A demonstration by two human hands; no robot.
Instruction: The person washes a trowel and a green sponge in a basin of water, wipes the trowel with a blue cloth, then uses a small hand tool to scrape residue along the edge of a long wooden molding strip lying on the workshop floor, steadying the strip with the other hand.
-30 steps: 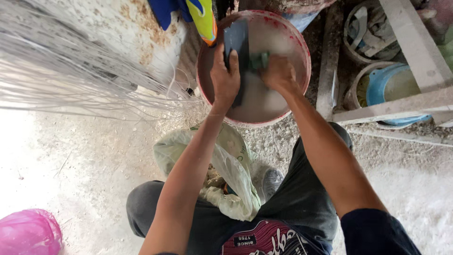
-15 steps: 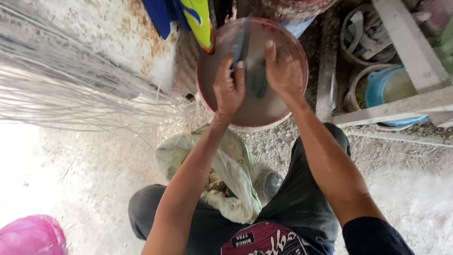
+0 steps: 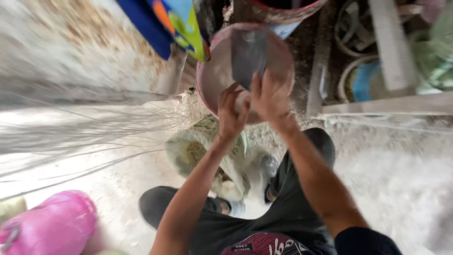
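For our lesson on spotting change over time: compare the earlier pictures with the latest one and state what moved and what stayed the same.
Both hands have drawn back toward the near rim of the round pink basin. The left hand and right hand now sit close together, still holding the dark flat piece, which stands more upright. The view is blurred. The basin, the crumpled sack by the knees and the pink object stayed put.
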